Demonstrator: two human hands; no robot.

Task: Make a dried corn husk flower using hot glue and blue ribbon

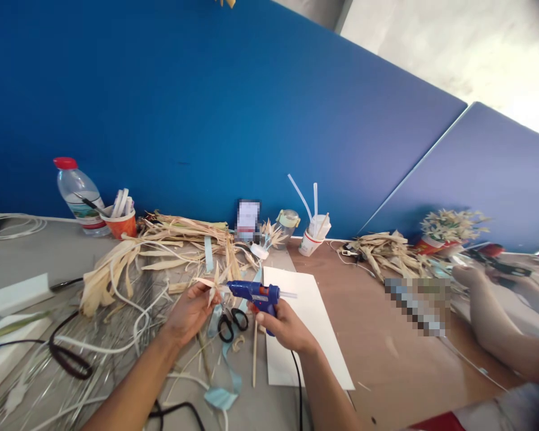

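My right hand [284,326] is wrapped round the handle of a blue glue gun [251,291], with a clear glue stick poking out of its back end. The nozzle points left and meets a small flower of pale dried husk [214,286]. Pinched between the fingers of my left hand [192,310] is that husk flower. Black-handled scissors [232,323] lie on the table just below the gun. Beside them a light blue ribbon [224,392] trails toward me, and a thin wooden stick [254,353] lies to its right. White paper [305,359] lies under my right hand.
Dried corn husks [184,230] and white cables spread along the back and left. A water bottle [78,194], an orange cup [122,224], a phone [248,218], a jar [288,221] and a paper cup [312,239] stand by the blue partition [251,120]. Another person's arm [489,317] is at right.
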